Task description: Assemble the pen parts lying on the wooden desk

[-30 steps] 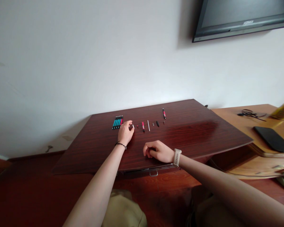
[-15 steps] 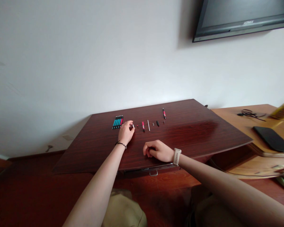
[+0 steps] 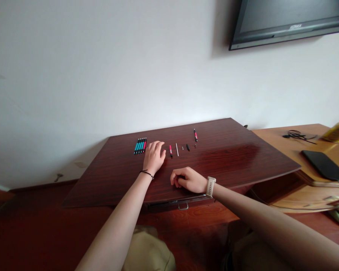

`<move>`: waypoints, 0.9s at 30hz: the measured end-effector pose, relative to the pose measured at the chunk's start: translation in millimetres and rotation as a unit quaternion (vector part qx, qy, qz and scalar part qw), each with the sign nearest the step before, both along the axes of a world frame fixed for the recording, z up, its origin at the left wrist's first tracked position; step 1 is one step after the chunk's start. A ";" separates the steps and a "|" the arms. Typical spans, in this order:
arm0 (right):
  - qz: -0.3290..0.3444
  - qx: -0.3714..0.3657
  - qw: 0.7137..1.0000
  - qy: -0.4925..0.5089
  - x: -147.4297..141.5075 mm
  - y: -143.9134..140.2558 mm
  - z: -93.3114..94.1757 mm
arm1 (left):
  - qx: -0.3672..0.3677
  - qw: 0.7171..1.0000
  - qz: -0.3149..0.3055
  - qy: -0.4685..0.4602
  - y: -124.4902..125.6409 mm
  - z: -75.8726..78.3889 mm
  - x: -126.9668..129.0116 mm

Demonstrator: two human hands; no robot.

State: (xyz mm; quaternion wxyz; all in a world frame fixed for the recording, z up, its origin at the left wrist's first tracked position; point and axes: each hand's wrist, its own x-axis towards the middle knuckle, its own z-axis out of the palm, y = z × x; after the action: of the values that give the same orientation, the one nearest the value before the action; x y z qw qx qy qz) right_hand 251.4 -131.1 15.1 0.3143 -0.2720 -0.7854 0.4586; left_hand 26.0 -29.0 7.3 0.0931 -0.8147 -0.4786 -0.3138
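My left hand (image 3: pixel 154 156) reaches over the dark table, with thumb and index fingertips apart beside a tiny red piece (image 3: pixel 165 150). Whether a fingertip touches that piece I cannot tell. Just to its right lies a pink pen barrel (image 3: pixel 171 151), then a thin white refill (image 3: pixel 177 149), a small spring (image 3: pixel 182 148), a black grip section (image 3: pixel 188 147) and a tiny dark tip (image 3: pixel 195 145). Left of the hand, several blue pens and a pink one (image 3: pixel 144 145) lie side by side. My right hand (image 3: pixel 190 180) rests loosely curled at the near edge, seemingly holding nothing.
A pink and black pen (image 3: pixel 196 135) lies toward the back of the table (image 3: pixel 228 162). On a lighter desk at right are a black phone (image 3: pixel 326 165), a coiled cable (image 3: pixel 298 136) and a yellow package (image 3: pixel 337 131). A television (image 3: pixel 293 28) hangs above.
My left hand has shifted slightly right, from the small white piece to the tiny red one. The white piece is now out of sight. My right hand has stayed put.
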 end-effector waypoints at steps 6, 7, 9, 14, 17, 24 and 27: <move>0.004 -0.002 1.000 -0.004 0.1 1.0 -1.8 | -0.040 0.995 -0.071 0.060 -11.2 5.3 14.8; 0.004 -0.003 1.000 -0.005 0.0 1.0 -2.1 | -0.044 0.994 -0.072 0.066 -11.5 5.1 15.5; 0.002 -0.006 1.000 -0.006 0.0 1.0 -2.3 | -0.051 0.994 -0.067 0.073 -11.0 4.3 15.8; 0.001 -0.008 1.000 -0.007 -0.4 0.5 -0.7 | -0.063 0.990 -0.076 0.101 -8.4 2.6 14.8; 0.001 -0.013 1.000 -0.010 -0.6 0.3 0.4 | -0.066 0.987 -0.086 0.121 -6.9 1.5 14.5; 0.000 -0.007 1.000 -0.011 -0.4 0.1 0.6 | -0.062 0.987 -0.071 0.133 -4.3 -2.8 13.8; 0.002 -0.006 1.000 -0.008 0.0 0.4 0.1 | -0.061 0.989 -0.064 0.119 -4.5 -3.0 14.1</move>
State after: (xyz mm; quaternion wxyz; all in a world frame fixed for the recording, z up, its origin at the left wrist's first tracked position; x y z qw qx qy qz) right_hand 251.5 -130.7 15.2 0.3057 -0.2760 -0.7853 0.4621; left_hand 40.1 -33.5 4.3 0.0791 -0.8794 -0.4295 -0.1897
